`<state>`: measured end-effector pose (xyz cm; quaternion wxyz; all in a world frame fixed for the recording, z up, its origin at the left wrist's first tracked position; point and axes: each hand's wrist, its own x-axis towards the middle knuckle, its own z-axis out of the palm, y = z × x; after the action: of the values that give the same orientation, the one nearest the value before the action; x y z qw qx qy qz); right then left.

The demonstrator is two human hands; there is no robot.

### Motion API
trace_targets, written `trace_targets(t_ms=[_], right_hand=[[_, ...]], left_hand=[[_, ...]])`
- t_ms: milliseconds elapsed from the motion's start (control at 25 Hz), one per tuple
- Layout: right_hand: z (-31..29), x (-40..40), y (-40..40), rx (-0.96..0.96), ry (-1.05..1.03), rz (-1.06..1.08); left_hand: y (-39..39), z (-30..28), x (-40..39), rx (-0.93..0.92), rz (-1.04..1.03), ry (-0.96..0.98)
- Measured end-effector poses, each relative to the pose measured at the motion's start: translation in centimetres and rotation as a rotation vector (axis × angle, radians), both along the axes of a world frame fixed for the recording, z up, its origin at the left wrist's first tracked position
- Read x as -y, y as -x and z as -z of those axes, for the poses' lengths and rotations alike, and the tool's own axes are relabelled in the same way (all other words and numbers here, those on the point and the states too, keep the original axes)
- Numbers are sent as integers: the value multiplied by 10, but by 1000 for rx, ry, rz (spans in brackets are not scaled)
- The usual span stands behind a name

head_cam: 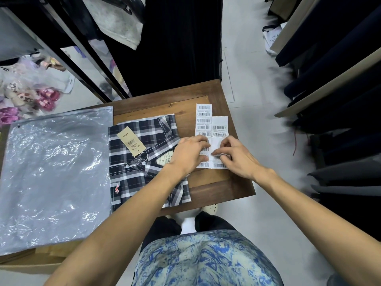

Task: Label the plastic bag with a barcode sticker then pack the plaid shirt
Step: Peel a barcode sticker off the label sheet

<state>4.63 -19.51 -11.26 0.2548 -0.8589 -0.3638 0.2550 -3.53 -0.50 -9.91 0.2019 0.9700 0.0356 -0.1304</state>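
Observation:
A folded plaid shirt (142,162) in dark blue and white lies on the wooden table (218,188), with a tan price tag (131,140) on top. Left of it lies a flat clear plastic bag (53,174). On the table's right side are two white sheets of barcode stickers (204,120). My left hand (189,153) presses flat on the lower part of the left sheet. My right hand (235,155) pinches at a sticker on the right sheet with thumb and forefinger. Whether the sticker has lifted off I cannot tell.
A black metal rack (82,58) stands behind the table at the left, with bagged pink items (26,93) on the floor. Dark garments (340,100) hang along the right. Cardboard (41,263) sits under the bag's near edge.

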Motion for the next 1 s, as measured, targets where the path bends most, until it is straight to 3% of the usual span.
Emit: trace_targets(t_ms=[400,560,1000], right_hand=[[2,-9,8,75,58,-56],[0,-2,4,-11,-18,47],[-3,-5,-5,50,20,-76]], left_hand=[[-1,-1,1,-6,-7,-2],[-2,-1,2,-8,-2,-11],[1,2,3,0,3,-5]])
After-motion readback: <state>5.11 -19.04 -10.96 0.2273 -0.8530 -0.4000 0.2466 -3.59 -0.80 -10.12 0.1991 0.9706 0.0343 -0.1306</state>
